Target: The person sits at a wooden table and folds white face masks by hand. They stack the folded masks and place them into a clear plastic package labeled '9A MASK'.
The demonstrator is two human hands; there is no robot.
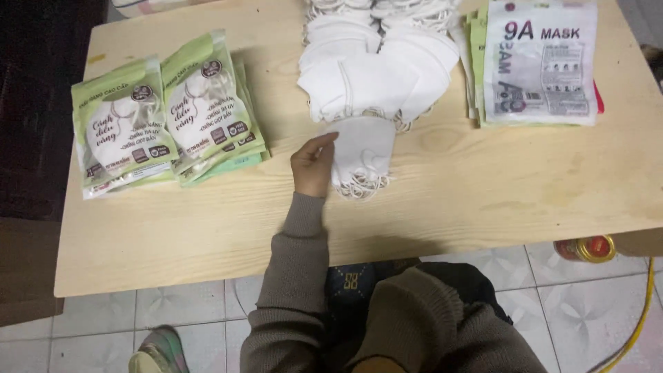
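My left hand (312, 166) reaches over the wooden table (483, 186) and grips the left edge of a small stack of white face masks (364, 148), whose ear loops hang toward me. Just behind that stack lies a large fanned pile of white masks (376, 76). My grey sleeve (293, 262) runs from the hand back to my body. My right hand is out of view; only its sleeve (421, 324) shows at the bottom.
Green-and-white sealed mask packets (166, 114) lie stacked at the table's left. A pile of flat empty pouches (539, 62) sits at the back right. A red-and-gold tin (587, 249) and a yellow cable (639, 324) are on the tiled floor.
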